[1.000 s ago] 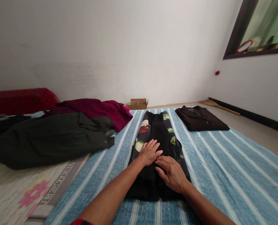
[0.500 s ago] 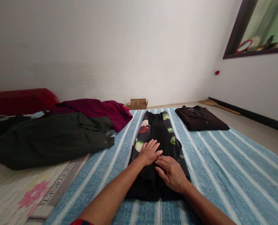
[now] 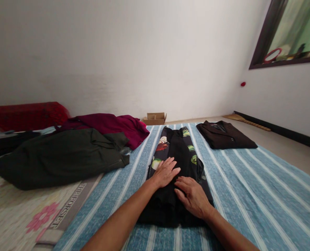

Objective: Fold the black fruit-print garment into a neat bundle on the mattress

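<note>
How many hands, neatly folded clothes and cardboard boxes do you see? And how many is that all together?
Hands: 2 (left hand, right hand)
Neatly folded clothes: 2 (black patterned garment, dark brown garment)
Cardboard boxes: 1 (cardboard box by the wall)
Total: 5

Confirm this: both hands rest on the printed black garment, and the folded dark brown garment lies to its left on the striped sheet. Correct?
No: the head view shows the folded dark brown garment to the right of the printed black garment, on the striped sheet. The left hand and right hand do rest on the black one.
</note>
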### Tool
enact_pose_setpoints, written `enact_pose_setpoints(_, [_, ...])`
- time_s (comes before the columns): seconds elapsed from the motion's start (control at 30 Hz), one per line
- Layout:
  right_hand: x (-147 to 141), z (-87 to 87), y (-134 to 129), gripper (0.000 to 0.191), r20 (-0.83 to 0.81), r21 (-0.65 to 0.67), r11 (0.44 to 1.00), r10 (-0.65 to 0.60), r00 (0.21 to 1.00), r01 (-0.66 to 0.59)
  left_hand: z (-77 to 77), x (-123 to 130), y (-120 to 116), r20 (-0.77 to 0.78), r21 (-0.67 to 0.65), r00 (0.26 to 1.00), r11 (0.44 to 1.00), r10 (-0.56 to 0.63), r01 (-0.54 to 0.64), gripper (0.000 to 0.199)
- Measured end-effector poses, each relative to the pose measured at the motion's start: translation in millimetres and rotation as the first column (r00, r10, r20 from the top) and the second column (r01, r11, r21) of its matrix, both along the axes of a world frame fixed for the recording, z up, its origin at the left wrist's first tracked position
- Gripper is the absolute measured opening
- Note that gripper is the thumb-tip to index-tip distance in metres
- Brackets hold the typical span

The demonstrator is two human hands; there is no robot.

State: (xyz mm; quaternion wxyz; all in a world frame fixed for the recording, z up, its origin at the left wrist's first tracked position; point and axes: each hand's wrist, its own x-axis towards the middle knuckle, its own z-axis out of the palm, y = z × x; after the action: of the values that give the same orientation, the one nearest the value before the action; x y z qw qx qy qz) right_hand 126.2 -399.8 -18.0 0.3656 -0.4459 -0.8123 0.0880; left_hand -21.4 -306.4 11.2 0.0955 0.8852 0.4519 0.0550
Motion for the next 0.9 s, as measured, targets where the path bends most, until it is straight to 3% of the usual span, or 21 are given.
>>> enact_pose_setpoints(0.17, [1, -1.6, 0, 0.02, 0.004, -0.002, 1.0, 0.023, 1.0, -0.023, 25.6, -22, -51, 0.038, 0.03, 0.998, 0.998, -0.057, 0.056, 0.051])
enact_pose_setpoints(0.33, [2, -4.0, 0, 0.022, -0.003, -0.003, 1.0, 0.031, 1.0, -0.031, 16.9, -35, -93, -0.03, 0.001, 0.991, 0.992, -0.129, 0.129, 0.057])
enact_pose_setpoints(0.6, [2, -2.8, 0, 0.023, -0.012, 0.0, 1.0, 0.021, 1.0, -0.021, -16.0, -38, -95, -0.048, 0.113, 0.993, 0.987, -0.111, 0.116, 0.059])
enact_pose_setpoints(0.9, [4, -1.9, 0, 0.024, -0.006, 0.006, 0.999, 0.035, 0.999, -0.035, -22.4, -37, -97, 0.006, 0.164, 0.995, 0.981, -0.104, 0.101, 0.058])
